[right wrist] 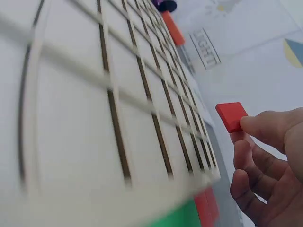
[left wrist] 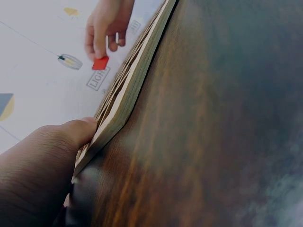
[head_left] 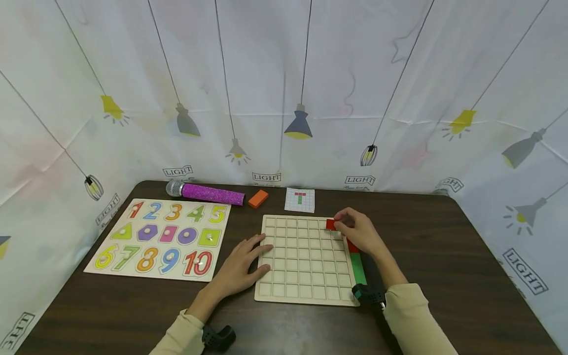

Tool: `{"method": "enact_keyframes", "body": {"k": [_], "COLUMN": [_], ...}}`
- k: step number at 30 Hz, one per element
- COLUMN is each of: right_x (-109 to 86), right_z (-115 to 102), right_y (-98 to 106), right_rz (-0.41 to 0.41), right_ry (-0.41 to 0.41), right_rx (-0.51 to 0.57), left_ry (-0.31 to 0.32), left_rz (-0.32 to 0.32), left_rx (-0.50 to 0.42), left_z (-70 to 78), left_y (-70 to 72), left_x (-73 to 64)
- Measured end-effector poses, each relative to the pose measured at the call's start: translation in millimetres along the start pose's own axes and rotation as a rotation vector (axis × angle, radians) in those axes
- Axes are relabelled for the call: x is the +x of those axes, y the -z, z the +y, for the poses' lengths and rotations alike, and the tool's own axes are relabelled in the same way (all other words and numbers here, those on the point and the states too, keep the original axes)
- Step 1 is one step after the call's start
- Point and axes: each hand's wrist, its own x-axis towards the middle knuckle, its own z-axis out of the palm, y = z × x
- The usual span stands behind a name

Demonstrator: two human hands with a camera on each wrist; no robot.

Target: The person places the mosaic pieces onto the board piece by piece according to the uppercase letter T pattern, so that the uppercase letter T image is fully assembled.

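Note:
A pale wooden grid board [head_left: 304, 264] lies on the dark table. My right hand [head_left: 361, 231] pinches a small red square tile [head_left: 330, 225] between thumb and finger over the board's upper right squares; in the right wrist view this red tile [right wrist: 231, 116] is held above the surface. My left hand [head_left: 239, 266] rests at the board's left edge with fingers spread, some reaching onto the squares. In the left wrist view its thumb [left wrist: 80, 130] touches the board's side. Along the right edge lie red pieces [head_left: 352, 246] and green pieces [head_left: 358, 268].
Behind the board sits a small card [head_left: 299, 200] printed with a red and green T on a grid. An orange block [head_left: 258, 198] and a purple glittery microphone [head_left: 208, 193] lie to its left. A number-and-shape puzzle board [head_left: 133, 268] occupies the table's left side.

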Motion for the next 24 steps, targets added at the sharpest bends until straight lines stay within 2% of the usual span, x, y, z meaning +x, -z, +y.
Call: {"method": "enact_keyframes", "body": {"k": [10, 15, 24], "right_x": [16.7, 19.2, 21.1], "right_z": [-26.6, -31.2, -39.4], "right_y": [-32.7, -44.7, -59.5], "right_rz": [-0.057, -0.087, -0.089], "right_ry": [0.059, 0.073, 0.086], "right_rx": [0.012, 0.029, 0.032], "left_ry": [-0.006, -0.005, 0.013], "left_rz": [0.008, 0.004, -0.004], "left_rx": [0.002, 0.003, 0.009], "left_z": [-0.6, -0.3, -0.6], "left_y": [-1.6, -4.2, -2.6], "left_x": [-0.6, -1.6, -0.9]}}
